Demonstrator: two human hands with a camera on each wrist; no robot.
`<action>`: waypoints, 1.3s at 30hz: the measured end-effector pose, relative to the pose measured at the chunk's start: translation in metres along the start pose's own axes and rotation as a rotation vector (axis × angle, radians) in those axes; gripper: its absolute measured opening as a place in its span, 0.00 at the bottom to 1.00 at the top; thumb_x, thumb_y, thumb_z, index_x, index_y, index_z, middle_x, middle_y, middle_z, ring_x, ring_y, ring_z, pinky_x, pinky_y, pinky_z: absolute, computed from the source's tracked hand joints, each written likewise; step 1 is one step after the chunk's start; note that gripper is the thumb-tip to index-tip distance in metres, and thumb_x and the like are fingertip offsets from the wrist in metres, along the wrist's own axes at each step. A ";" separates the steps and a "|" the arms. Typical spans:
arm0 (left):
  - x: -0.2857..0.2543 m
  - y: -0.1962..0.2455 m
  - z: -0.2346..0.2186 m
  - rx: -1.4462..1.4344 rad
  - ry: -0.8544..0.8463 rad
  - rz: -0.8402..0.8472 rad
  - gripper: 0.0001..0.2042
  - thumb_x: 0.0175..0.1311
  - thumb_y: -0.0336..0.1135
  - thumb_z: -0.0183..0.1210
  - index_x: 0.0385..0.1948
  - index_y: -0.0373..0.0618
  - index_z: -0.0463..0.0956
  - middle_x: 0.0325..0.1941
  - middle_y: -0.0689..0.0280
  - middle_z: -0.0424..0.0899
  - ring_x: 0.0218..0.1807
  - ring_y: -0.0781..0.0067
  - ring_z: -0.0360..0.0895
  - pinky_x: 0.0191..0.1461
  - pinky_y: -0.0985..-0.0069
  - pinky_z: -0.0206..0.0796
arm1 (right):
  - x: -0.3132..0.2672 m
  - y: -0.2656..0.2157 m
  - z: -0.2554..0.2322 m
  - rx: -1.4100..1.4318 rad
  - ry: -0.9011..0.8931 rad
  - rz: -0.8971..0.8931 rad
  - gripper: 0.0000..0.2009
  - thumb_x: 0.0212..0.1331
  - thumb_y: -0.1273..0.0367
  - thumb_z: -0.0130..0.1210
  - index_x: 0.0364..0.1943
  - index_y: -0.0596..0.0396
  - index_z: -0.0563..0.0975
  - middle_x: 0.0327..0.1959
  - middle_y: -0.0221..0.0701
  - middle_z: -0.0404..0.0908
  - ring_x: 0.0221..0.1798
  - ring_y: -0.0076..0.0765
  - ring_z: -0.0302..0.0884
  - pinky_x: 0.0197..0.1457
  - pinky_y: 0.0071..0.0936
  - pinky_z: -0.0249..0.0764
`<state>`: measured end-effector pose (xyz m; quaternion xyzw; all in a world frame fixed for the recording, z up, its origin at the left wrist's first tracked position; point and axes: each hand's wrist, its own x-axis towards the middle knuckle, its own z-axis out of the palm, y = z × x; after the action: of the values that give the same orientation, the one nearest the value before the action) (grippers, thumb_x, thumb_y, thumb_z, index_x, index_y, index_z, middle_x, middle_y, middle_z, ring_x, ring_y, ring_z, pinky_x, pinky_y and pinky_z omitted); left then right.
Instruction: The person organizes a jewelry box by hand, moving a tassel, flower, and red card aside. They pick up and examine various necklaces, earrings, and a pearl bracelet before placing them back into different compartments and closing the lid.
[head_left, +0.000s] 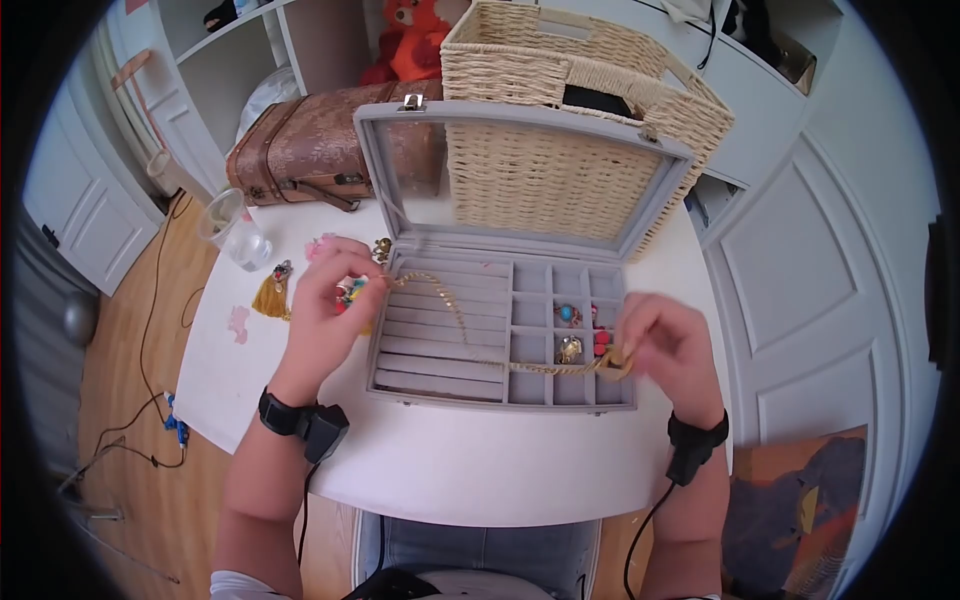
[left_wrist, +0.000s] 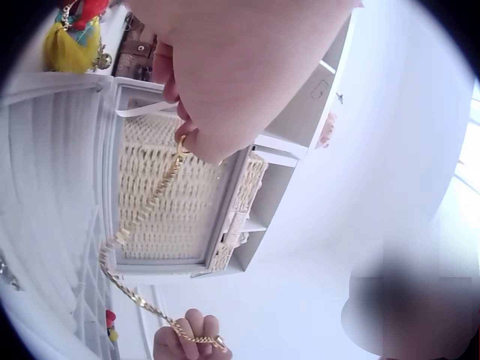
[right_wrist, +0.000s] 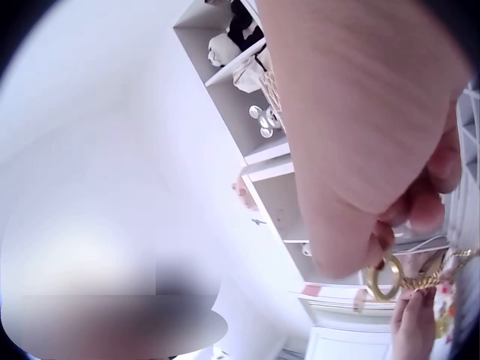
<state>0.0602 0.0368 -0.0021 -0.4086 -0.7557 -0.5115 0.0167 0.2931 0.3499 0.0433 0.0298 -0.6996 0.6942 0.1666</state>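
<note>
A gold chain necklace (head_left: 545, 369) hangs in a slack curve between both hands, over an open grey jewelry box (head_left: 505, 404). My left hand (head_left: 330, 305) pinches one end of it at the box's left side. On the right, my right hand (head_left: 665, 345) pinches the other end, where a large gold ring (right_wrist: 372, 282) shows beside the fingertips in the right wrist view. Ring-roll slots fill the box's left half. Small compartments on the right hold a blue-stoned piece (head_left: 569, 313), a gold piece (head_left: 570, 348) and red beads (head_left: 602, 344).
The box's clear lid (head_left: 376, 170) stands raised against a wicker basket (head_left: 500, 75). Behind its left side is a brown trunk (head_left: 300, 140). Left on the white table (head_left: 480, 480) lie a yellow tassel piece (head_left: 270, 297), a pink piece (head_left: 238, 323) and clear plastic cups (head_left: 247, 248).
</note>
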 end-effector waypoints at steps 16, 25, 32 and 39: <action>-0.001 -0.010 -0.001 0.076 -0.065 -0.020 0.03 0.69 0.26 0.66 0.38 0.39 0.81 0.48 0.66 0.77 0.54 0.70 0.75 0.63 0.74 0.66 | 0.003 0.006 0.003 -0.394 -0.478 0.137 0.06 0.62 0.78 0.67 0.36 0.56 0.80 0.27 0.15 0.72 0.32 0.13 0.66 0.35 0.22 0.66; -0.001 -0.011 0.002 0.021 -0.091 -0.168 0.03 0.70 0.28 0.67 0.38 0.40 0.83 0.47 0.67 0.78 0.50 0.74 0.75 0.57 0.73 0.68 | 0.004 0.005 0.002 -0.534 -0.316 0.127 0.04 0.60 0.77 0.66 0.34 0.54 0.82 0.28 0.19 0.74 0.29 0.16 0.67 0.34 0.23 0.65; 0.000 -0.010 0.001 -0.004 -0.007 -0.070 0.05 0.69 0.29 0.67 0.36 0.39 0.82 0.46 0.67 0.78 0.52 0.70 0.74 0.62 0.73 0.65 | 0.004 0.026 -0.007 -0.612 0.030 0.120 0.07 0.56 0.79 0.65 0.31 0.56 0.76 0.26 0.20 0.72 0.28 0.17 0.64 0.32 0.24 0.63; 0.003 -0.004 -0.005 -0.049 0.054 -0.019 0.04 0.69 0.27 0.66 0.35 0.39 0.80 0.46 0.67 0.77 0.54 0.69 0.73 0.67 0.71 0.62 | 0.000 0.003 0.005 -0.046 0.082 0.022 0.07 0.55 0.78 0.64 0.30 0.54 0.76 0.25 0.21 0.70 0.27 0.17 0.64 0.32 0.24 0.64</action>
<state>0.0539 0.0347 -0.0011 -0.3876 -0.7462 -0.5408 0.0224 0.2915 0.3452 0.0404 -0.0104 -0.7082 0.6804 0.1881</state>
